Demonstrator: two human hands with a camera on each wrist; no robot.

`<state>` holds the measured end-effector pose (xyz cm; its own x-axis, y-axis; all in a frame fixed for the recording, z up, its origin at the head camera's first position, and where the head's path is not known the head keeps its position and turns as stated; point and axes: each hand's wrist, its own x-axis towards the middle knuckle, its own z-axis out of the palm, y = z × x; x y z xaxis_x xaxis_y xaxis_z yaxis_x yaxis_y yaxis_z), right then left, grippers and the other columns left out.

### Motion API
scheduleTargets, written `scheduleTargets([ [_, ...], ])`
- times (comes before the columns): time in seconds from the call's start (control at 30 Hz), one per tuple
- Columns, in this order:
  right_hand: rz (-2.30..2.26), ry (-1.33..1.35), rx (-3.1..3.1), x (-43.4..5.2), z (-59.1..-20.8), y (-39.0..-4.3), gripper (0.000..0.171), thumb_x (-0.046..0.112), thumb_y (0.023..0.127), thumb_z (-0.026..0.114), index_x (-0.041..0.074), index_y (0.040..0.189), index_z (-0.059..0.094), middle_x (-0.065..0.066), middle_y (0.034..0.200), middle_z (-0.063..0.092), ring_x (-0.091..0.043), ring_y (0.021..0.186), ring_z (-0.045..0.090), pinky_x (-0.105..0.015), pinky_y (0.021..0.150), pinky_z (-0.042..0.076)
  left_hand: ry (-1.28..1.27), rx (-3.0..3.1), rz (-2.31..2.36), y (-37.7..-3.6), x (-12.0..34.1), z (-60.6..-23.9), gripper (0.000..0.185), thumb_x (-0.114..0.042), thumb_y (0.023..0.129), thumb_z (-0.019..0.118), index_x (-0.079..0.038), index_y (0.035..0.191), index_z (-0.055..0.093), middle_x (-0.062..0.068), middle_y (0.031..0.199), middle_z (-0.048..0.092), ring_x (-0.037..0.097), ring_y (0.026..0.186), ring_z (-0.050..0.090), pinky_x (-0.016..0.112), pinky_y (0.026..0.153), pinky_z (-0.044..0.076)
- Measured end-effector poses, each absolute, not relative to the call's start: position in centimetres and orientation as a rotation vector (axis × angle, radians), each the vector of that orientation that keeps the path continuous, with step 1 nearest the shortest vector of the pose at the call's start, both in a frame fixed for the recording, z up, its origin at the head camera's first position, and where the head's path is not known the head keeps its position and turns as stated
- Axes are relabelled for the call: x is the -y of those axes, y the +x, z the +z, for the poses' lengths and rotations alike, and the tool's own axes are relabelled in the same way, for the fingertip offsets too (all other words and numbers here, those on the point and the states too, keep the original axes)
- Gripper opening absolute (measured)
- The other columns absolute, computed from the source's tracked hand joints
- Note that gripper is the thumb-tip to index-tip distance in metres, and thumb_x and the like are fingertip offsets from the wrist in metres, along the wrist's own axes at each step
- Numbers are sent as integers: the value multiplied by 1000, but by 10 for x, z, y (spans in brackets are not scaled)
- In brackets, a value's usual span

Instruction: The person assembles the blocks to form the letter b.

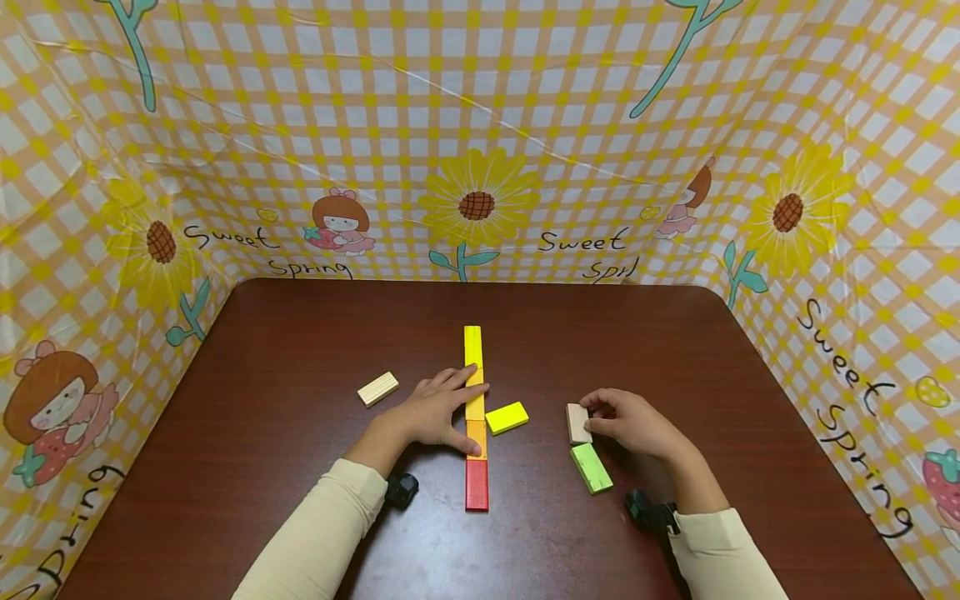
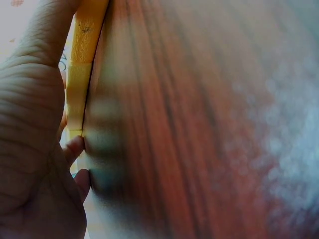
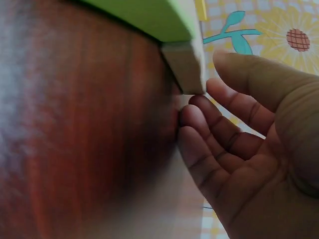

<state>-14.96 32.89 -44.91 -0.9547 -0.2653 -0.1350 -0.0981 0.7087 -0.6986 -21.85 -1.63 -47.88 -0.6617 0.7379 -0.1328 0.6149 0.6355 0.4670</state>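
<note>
Fingertips of the right hand [image 1: 633, 423] pinch a pale wooden block [image 1: 577, 422] at the green block's [image 1: 592, 467] twelve o'clock, while the flat, open left hand [image 1: 435, 412] steadies the coloured row [image 1: 475, 417] at table centre

Dark reddish-brown wooden table [image 1: 262, 467] with rounded far corners. Down the middle runs a line of blocks [image 1: 475, 417] laid end to end, yellow at the far end, orange, then red nearest. A loose yellow block [image 1: 507, 417] sits just right of it, a pale block [image 1: 378, 388] off left, and another pale block [image 1: 576, 423] touching a green block [image 1: 592, 467] on the right.
</note>
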Motion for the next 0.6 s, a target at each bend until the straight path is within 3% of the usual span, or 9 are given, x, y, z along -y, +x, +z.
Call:
scheduleTargets([
  [0.33, -1089, -320, -2692, -320, -450, -150, 30, 4, 87, 70, -2, 116, 64, -8, 97, 65, -22, 88, 60, -31, 71, 50, 1079, -2546, 548, -217, 17, -477, 101, -63, 75, 77, -27, 157, 31, -1, 166, 9, 27, 149, 13, 57, 113, 18],
  [0.6, -1081, -348, -2681, -315, -450, -151, 29, 0, 90, 67, 0, 119, 63, -9, 100, 63, -22, 87, 57, -32, 70, 49, 1089, -2540, 566, -217, 17, -477, 101, -62, 75, 77, -25, 157, 32, 1, 166, 9, 30, 149, 14, 58, 113, 19],
])
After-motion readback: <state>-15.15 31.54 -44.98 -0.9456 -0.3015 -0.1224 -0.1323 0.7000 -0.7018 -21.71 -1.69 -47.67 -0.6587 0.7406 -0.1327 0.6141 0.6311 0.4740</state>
